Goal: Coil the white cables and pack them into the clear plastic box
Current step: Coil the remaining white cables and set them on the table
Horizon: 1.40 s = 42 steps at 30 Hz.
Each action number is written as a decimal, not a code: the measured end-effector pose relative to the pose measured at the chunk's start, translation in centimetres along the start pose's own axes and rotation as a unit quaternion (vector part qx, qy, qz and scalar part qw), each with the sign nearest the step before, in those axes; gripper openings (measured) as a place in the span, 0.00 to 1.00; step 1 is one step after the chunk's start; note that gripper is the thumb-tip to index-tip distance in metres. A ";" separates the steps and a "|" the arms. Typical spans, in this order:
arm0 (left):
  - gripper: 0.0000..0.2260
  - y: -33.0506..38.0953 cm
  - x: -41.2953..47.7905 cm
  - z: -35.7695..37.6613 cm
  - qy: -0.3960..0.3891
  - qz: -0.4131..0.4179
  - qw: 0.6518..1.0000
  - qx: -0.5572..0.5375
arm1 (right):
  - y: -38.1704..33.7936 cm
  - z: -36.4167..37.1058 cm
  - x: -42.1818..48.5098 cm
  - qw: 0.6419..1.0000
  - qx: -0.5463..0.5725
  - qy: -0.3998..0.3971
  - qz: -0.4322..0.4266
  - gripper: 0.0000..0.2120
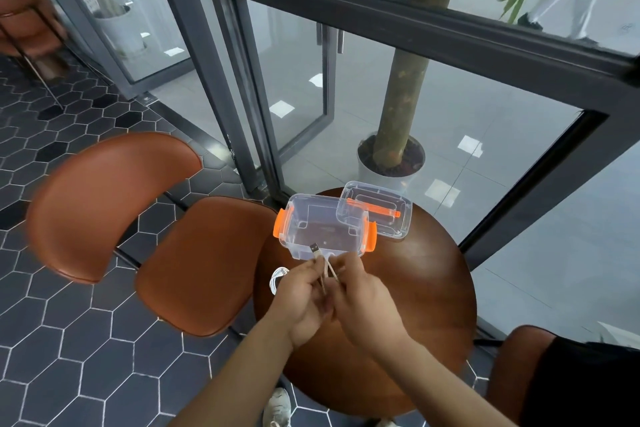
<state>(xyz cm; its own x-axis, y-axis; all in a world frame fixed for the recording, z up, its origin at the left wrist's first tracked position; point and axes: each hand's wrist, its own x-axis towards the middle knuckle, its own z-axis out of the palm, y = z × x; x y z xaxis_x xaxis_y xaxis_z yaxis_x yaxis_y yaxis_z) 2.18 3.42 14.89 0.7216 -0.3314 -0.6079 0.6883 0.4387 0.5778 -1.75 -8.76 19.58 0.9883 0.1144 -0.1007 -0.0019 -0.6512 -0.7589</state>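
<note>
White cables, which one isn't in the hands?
The looped cable lying on the round table beside the left hand; the USB-plug cable is held by it and the right hand.

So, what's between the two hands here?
A white cable, USB plug up, pinched by the left hand and right hand; seen in the head view.

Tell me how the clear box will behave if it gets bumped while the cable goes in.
The clear box looks thin-walled and empty, so it is probably light. On the smooth wooden table it would likely slide rather than tip, being low and wide. The lid seems to rest on its rim and may shift too.
</note>
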 end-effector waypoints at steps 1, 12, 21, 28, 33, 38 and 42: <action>0.21 0.0 0.0 0.1 -0.012 -0.023 0.999 -0.034 | 0.1 0.4 -0.3 1.000 -0.004 0.009 -0.011 0.25; 0.11 1.5 -0.4 2.3 -0.027 0.069 0.985 -0.157 | 1.3 1.0 -1.8 0.960 -0.113 0.206 -0.153 0.13; 0.10 2.0 0.0 1.5 -0.098 0.101 0.972 -0.190 | 4.6 1.2 -2.0 0.875 0.407 0.144 0.221 0.26; 0.10 1.8 0.2 2.5 -0.096 0.108 0.978 -0.152 | 4.2 -0.1 -0.4 0.779 0.566 0.088 0.253 0.13; 0.08 1.5 0.3 3.0 -0.094 0.099 0.978 -0.160 | 4.0 -0.8 0.8 0.768 0.587 0.041 0.251 0.12; 0.08 1.8 0.3 3.0 -0.087 0.049 0.984 -0.149 | 4.3 -1.2 1.3 0.791 0.563 0.065 0.230 0.08; 0.04 2.2 0.4 2.6 -0.084 0.030 0.989 -0.115 | 4.6 -1.2 1.1 0.794 0.567 0.085 0.202 0.10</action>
<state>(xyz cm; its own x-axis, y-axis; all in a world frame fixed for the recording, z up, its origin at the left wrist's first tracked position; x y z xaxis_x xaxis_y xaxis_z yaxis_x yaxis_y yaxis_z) 4.12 2.08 17.34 0.7760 -0.4255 -0.4656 0.6228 0.6336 0.4591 -0.49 -12.51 16.73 0.8785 -0.0982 -0.4676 -0.3642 0.4958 -0.7884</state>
